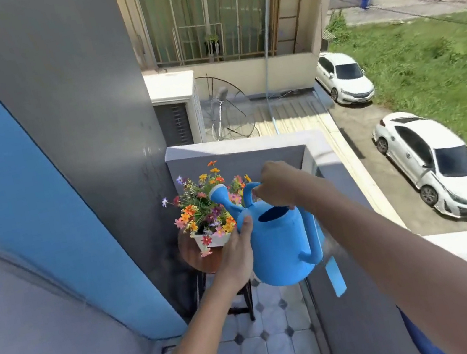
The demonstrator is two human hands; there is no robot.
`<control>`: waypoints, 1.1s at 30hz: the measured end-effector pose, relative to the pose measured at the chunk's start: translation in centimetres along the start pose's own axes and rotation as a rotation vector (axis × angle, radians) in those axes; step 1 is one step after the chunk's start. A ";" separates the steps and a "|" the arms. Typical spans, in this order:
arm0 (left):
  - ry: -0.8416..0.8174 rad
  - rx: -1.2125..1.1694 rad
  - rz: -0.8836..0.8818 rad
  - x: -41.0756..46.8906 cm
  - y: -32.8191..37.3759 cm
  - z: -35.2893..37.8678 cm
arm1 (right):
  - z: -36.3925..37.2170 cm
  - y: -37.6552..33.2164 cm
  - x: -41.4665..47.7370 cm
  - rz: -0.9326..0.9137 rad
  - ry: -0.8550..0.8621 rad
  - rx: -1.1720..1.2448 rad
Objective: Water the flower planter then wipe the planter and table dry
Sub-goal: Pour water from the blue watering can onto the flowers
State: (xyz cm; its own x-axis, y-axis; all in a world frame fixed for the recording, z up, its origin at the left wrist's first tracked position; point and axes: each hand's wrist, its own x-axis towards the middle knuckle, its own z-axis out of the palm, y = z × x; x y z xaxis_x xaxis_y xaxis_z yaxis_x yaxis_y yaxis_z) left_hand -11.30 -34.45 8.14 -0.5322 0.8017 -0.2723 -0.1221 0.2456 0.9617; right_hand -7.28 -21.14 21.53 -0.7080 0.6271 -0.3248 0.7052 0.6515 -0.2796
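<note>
A blue watering can (pixel 281 243) is held in the air, its white-tipped spout (pixel 218 193) pointing up and left over the flowers. My right hand (pixel 277 184) grips the top handle. My left hand (pixel 238 247) presses against the can's left side at the base of the spout. A white planter (pixel 210 240) full of small orange, pink and purple flowers (pixel 200 210) stands on a small round brown table (pixel 201 259) in the balcony corner. No water stream is visible.
A grey balcony parapet (pixel 325 157) runs along the right, a grey and blue wall (pixel 54 177) on the left. A blue cloth-like strip (pixel 335 276) hangs by the parapet. White octagon floor tiles (pixel 265 346) lie below. Cars are parked far beneath.
</note>
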 end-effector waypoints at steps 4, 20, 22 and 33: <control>-0.012 -0.002 -0.005 -1.3 1.5 -0.7 | -0.6 -1.5 0.0 -0.018 -0.015 -0.040; -0.123 0.022 -0.038 -1.2 2.7 1.7 | -2.1 0.7 -0.8 0.063 -0.038 -0.079; -0.147 0.032 -0.026 -1.1 3.0 2.5 | -2.6 1.4 -1.2 0.049 -0.037 -0.034; -0.196 0.066 -0.057 -1.3 2.9 4.9 | -2.7 3.7 -1.7 0.134 -0.016 -0.082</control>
State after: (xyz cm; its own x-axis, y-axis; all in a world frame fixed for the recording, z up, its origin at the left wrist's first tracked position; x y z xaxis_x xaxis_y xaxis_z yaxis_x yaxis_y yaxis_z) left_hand -6.86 -32.11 11.12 -0.3521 0.8746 -0.3332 -0.0888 0.3232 0.9422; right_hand -3.50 -18.65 23.49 -0.6067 0.7043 -0.3686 0.7875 0.5957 -0.1580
